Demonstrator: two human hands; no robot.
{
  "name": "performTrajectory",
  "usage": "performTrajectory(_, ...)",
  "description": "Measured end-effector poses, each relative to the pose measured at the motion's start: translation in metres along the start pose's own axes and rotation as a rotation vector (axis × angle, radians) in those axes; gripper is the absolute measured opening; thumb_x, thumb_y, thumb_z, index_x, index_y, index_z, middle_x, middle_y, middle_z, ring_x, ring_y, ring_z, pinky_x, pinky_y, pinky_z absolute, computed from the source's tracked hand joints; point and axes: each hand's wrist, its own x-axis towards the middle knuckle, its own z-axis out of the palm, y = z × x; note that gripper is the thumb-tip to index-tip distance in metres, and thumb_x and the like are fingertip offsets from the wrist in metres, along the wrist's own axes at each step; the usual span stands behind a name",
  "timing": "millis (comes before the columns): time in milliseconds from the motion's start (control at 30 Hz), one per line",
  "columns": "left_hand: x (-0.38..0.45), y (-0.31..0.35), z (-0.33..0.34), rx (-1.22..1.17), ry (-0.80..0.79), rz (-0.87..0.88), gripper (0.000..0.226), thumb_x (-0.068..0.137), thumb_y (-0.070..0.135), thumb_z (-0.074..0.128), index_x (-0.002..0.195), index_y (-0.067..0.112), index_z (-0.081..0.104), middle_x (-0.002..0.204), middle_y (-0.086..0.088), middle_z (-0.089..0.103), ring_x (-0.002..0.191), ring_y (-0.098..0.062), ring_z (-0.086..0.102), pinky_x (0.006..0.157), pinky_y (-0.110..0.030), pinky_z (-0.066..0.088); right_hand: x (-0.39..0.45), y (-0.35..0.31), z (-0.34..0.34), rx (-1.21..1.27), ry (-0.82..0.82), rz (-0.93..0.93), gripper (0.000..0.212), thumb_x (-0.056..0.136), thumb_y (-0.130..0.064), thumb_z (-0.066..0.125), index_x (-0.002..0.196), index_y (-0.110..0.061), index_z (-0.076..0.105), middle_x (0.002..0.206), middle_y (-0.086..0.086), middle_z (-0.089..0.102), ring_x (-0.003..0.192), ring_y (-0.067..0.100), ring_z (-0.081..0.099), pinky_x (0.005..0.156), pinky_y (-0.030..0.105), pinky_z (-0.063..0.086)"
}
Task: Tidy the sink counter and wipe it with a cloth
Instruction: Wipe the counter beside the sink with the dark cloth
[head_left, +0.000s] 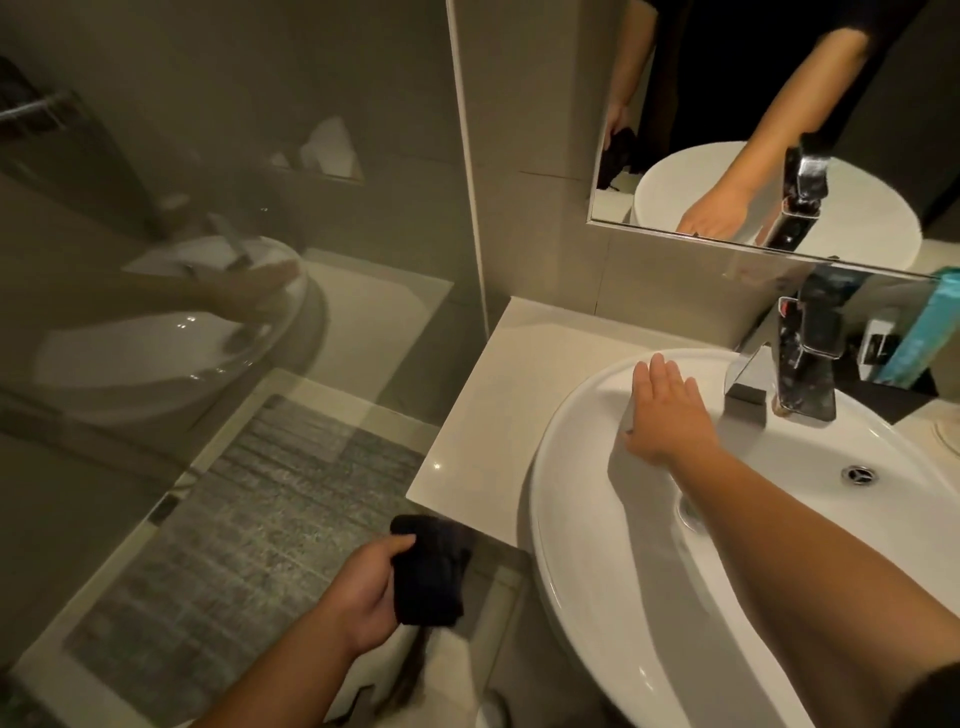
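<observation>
Left hand (363, 597) is closed on the dark cloth (428, 571), just near-left of the bare counter (498, 395); right hand (665, 410) is laid flat, empty, on the basin (597, 597).

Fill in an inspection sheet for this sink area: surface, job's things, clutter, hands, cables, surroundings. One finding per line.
Surface: pale counter left of the basin, bare where visible.
Job's things: dark cloth, off the counter, not yet wiping.
Clutter: teal package and small box behind the faucet.
Hands: left hand grips the cloth; right hand flat and open on the white basin rim.
Cables: nothing seen.
Surroundings: mirror above, glass panel to the left, tiled floor below.
</observation>
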Motion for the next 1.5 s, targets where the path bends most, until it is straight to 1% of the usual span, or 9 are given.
performTrajectory(133, 0.015, 0.064, 0.042, 0.027, -0.019, 0.179, 0.023, 0.096, 0.011, 0.045, 0.113, 0.003, 0.059, 0.099, -0.023, 0.071, 0.093, -0.037, 0.065, 0.072, -0.045, 0.052, 0.000, -0.001, 0.002, 0.008, 0.033, -0.002, 0.086, 0.087, -0.035, 0.047, 0.150, -0.006, -0.005, 0.160, 0.017, -0.010, 0.147, 0.032, -0.010, 0.120, 0.046, 0.001)
performTrajectory(333, 0.094, 0.167, 0.158, 0.638, 0.021, 0.790, 0.023, 0.096, 0.004, 0.042, 0.111, 0.014, 0.057, 0.095, -0.007, 0.064, 0.077, -0.017, 0.062, 0.056, -0.019, 0.049, -0.001, -0.006, 0.001, 0.006, 0.077, 0.007, 0.085, 0.086, -0.035, 0.046, 0.150, -0.004, -0.001, 0.160, 0.020, -0.006, 0.147, 0.036, -0.006, 0.120, 0.049, 0.002)
performTrajectory(467, 0.170, 0.202, 0.228, 1.228, 0.016, 1.114, 0.048, 0.094, 0.005, 0.041, 0.140, 0.015, 0.041, 0.126, -0.018, 0.058, 0.108, -0.036, 0.056, 0.086, -0.036, 0.044, 0.001, -0.005, 0.001, 0.052, 0.091, 0.001, 0.090, 0.079, -0.033, 0.050, 0.150, -0.005, 0.004, 0.160, 0.020, -0.002, 0.147, 0.037, -0.003, 0.119, 0.049, -0.001)
performTrajectory(567, 0.219, 0.189, 0.261, 1.589, -0.207, 1.256, 0.065, 0.093, 0.000, 0.043, 0.151, 0.022, 0.023, 0.153, -0.010, 0.035, 0.135, -0.029, 0.038, 0.109, -0.037, 0.032, 0.004, -0.003, 0.011, 0.037, 0.135, 0.009, 0.089, 0.078, -0.034, 0.051, 0.151, -0.007, 0.008, 0.160, 0.018, 0.004, 0.147, 0.036, 0.002, 0.119, 0.050, 0.003)
performTrajectory(633, 0.242, 0.169, 0.268, 1.863, -0.356, 1.329, 0.063, 0.095, 0.003, 0.046, 0.151, 0.023, 0.024, 0.157, -0.007, 0.027, 0.142, -0.026, 0.027, 0.116, -0.038, 0.022, 0.007, -0.004, 0.018, 0.023, 0.162, 0.026, 0.088, 0.077, -0.035, 0.053, 0.150, -0.008, 0.013, 0.159, 0.018, 0.011, 0.147, 0.036, 0.008, 0.118, 0.051, 0.008)
performTrajectory(700, 0.257, 0.158, 0.269, 2.006, -0.382, 1.416, 0.058, 0.096, 0.006, 0.046, 0.149, 0.020, 0.028, 0.158, -0.006, 0.024, 0.145, -0.025, 0.019, 0.117, -0.038, 0.012, 0.010, -0.004, 0.024, 0.010, 0.202, 0.043, 0.087, 0.076, -0.035, 0.055, 0.149, -0.008, 0.018, 0.158, 0.018, 0.017, 0.146, 0.036, 0.014, 0.118, 0.052, 0.011)
performTrajectory(967, 0.242, 0.155, 0.235, 1.978, -0.480, 1.337, 0.057, 0.094, 0.006, 0.043, 0.149, 0.016, 0.030, 0.159, -0.007, 0.021, 0.146, -0.023, 0.015, 0.117, -0.037, 0.009, 0.012, -0.003, 0.033, 0.005, 0.258, 0.030, 0.089, 0.073, -0.030, 0.061, 0.146, -0.006, 0.016, 0.155, 0.022, 0.023, 0.144, 0.039, 0.020, 0.117, 0.052, 0.014)
performTrajectory(1100, 0.209, 0.130, 0.178, 1.936, -0.486, 1.279, 0.058, 0.091, 0.003, 0.044, 0.147, 0.013, 0.033, 0.158, -0.008, 0.022, 0.146, -0.025, 0.016, 0.117, -0.038, 0.010, 0.010, -0.003, 0.027, -0.013, 0.207, 0.020, 0.087, 0.079, -0.032, 0.055, 0.149, -0.004, 0.012, 0.159, 0.021, 0.010, 0.147, 0.037, 0.006, 0.118, 0.048, 0.002)
performTrajectory(1500, 0.075, -0.011, 0.017, 1.822, -0.237, 1.173, 0.063, 0.084, 0.011, 0.044, 0.146, 0.017, 0.036, 0.157, -0.005, 0.025, 0.146, -0.023, 0.015, 0.114, -0.038, -0.008, 0.000, -0.004, -0.006, -0.019, -0.045, 0.012, 0.096, 0.084, -0.039, 0.053, 0.149, -0.005, -0.008, 0.159, 0.018, -0.012, 0.147, 0.034, -0.010, 0.120, 0.048, 0.002)
